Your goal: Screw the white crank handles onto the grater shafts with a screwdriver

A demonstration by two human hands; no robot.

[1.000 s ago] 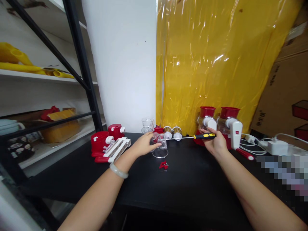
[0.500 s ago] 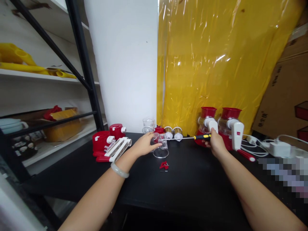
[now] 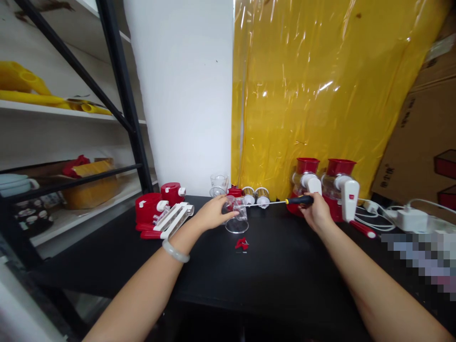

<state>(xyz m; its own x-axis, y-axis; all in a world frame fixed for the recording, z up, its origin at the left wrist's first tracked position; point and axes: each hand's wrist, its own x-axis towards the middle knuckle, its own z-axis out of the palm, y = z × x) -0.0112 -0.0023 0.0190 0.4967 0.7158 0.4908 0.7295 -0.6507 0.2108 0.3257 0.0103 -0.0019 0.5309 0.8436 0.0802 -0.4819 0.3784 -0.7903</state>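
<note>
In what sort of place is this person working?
Probably a small workshop or storeroom: a screwdriver in the right hand, two similar red-and-white devices on the black table, and black-framed shelving at the left.

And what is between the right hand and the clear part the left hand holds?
In the head view, the screwdriver spans that stretch, its handle in the right hand.

Passable front-right of transparent housing [image 3: 238,220]
Blocked behind-right by grater drums [image 3: 262,195], rightward by screwdriver [image 3: 288,202], in front by red pieces [image 3: 242,244].
</note>
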